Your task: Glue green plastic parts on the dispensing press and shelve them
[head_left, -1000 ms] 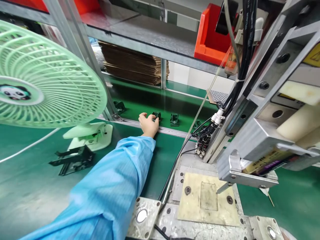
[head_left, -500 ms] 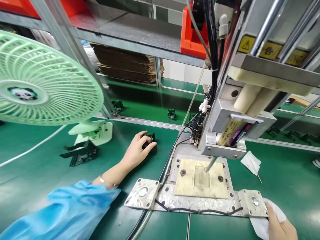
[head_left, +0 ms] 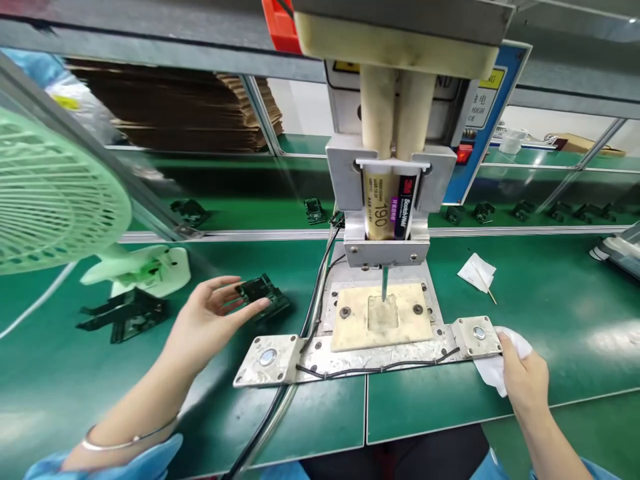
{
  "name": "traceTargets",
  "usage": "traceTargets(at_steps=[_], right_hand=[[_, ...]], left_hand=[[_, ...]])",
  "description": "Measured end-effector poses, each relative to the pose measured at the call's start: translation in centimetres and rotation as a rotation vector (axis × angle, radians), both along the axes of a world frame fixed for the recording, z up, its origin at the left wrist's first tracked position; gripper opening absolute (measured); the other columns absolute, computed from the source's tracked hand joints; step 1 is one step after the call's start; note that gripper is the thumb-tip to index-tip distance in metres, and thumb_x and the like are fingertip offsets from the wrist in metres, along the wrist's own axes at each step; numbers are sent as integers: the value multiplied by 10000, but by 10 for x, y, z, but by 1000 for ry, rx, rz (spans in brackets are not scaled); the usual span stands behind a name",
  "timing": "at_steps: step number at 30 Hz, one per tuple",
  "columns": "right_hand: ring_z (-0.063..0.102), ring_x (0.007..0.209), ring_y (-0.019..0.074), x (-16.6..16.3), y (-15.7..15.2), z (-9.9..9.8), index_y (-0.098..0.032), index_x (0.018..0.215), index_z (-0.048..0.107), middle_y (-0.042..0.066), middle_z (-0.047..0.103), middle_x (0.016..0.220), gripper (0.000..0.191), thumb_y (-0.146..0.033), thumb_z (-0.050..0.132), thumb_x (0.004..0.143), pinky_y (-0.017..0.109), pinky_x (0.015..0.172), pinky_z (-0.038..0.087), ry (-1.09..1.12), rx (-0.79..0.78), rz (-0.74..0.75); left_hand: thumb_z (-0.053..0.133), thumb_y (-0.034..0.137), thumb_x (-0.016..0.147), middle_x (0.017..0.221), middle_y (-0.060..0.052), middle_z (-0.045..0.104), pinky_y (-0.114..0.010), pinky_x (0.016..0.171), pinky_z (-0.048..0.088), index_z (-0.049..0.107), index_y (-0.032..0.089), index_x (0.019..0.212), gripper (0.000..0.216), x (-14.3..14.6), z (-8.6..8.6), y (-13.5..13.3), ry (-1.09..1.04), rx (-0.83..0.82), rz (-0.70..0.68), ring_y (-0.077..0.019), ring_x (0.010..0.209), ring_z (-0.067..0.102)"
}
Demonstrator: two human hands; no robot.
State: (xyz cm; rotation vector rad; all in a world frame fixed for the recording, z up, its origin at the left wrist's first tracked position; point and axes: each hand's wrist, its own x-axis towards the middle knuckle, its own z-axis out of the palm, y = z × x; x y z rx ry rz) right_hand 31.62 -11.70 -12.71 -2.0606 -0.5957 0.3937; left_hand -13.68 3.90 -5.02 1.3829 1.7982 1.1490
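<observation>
My left hand [head_left: 207, 319] pinches a small black plastic part [head_left: 263, 295] between thumb and fingertips, just above the green mat and left of the metal fixture plate [head_left: 373, 357]. My right hand [head_left: 523, 377] is closed on a white cloth [head_left: 500, 367] at the fixture's right end. A glue dispenser [head_left: 387, 200] with an adhesive cartridge hangs over the cream nest block [head_left: 383, 317], its needle tip pointing into the recess.
A green desk fan [head_left: 55, 193] stands at the left with black parts [head_left: 123, 317] beside its base. More black parts [head_left: 315, 210] ride the conveyor belt behind. A white wipe with a stick [head_left: 477, 273] lies to the right. Cardboard stacks sit at the back.
My left hand took the black part off the conveyor and brought it back toward the fixture. My view turned right and centred on the dispenser; my right hand with the cloth came into view.
</observation>
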Motion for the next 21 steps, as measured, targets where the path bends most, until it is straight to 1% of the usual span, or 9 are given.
traceTargets(at_steps=[1, 2, 3, 5, 7, 10, 14, 18, 21], right_hand=[[684, 769, 328, 0, 0, 0, -143, 756, 747, 99, 717, 689, 488, -599, 598, 670, 364, 687, 495, 7, 5, -1], [684, 774, 330, 0, 0, 0, -143, 750, 745, 101, 714, 686, 486, -600, 599, 670, 369, 699, 498, 13, 6, -1], [683, 779, 331, 0, 0, 0, -143, 742, 743, 102, 711, 683, 485, -601, 600, 671, 372, 710, 501, 17, 7, -1], [684, 787, 335, 1, 1, -2, -142, 726, 739, 103, 705, 673, 478, -598, 610, 664, 375, 720, 507, 27, 8, 3], [686, 786, 338, 3, 1, -3, -139, 712, 736, 105, 696, 654, 461, -583, 625, 659, 371, 713, 515, 45, 12, 6], [690, 773, 335, 4, 0, -7, -133, 717, 741, 101, 686, 629, 454, -573, 637, 675, 362, 700, 523, 52, 23, 20], [692, 763, 327, 5, -2, -11, -136, 738, 751, 93, 688, 626, 471, -591, 632, 703, 360, 712, 530, 17, 42, 60], [692, 747, 320, 7, -3, -12, -143, 715, 745, 89, 683, 610, 452, -581, 631, 711, 349, 695, 535, -1, 54, 81], [691, 744, 320, 8, -3, -12, -147, 699, 741, 85, 674, 591, 449, -581, 629, 707, 352, 697, 533, -6, 50, 79]], left_hand=[[839, 429, 554, 1057, -30, 658, -473, 1057, 474, 543, 299, 1040, 584, 9, 11, -3, -88, -55, 14, -318, 1215, 585], [860, 418, 514, 1043, -30, 672, -453, 1021, 495, 557, 291, 1046, 625, 20, 21, -7, -163, -114, -21, -314, 1182, 603], [873, 410, 484, 1043, -33, 688, -437, 961, 524, 566, 282, 1058, 663, 32, 29, -12, -232, -177, -95, -307, 1119, 636], [892, 391, 470, 1086, -48, 708, -414, 845, 561, 561, 270, 1108, 729, 59, 40, -24, -349, -367, -296, -278, 975, 693], [913, 346, 469, 1104, -66, 708, -390, 817, 565, 566, 252, 1111, 736, 87, 42, -33, -424, -530, -470, -258, 944, 707], [930, 286, 490, 1078, -66, 712, -366, 886, 545, 581, 237, 1049, 661, 120, 36, -35, -487, -628, -613, -246, 1042, 685], [941, 284, 523, 1113, -77, 713, -414, 957, 523, 568, 226, 1052, 650, 141, 27, -23, -557, -633, -686, -258, 1066, 682], [943, 338, 539, 1155, -99, 707, -462, 1078, 448, 582, 211, 1106, 684, 144, 19, -10, -509, -521, -683, -282, 1170, 640], [926, 390, 548, 1187, -106, 701, -502, 1100, 427, 585, 215, 1140, 705, 145, 13, -5, -407, -396, -700, -292, 1168, 640]])
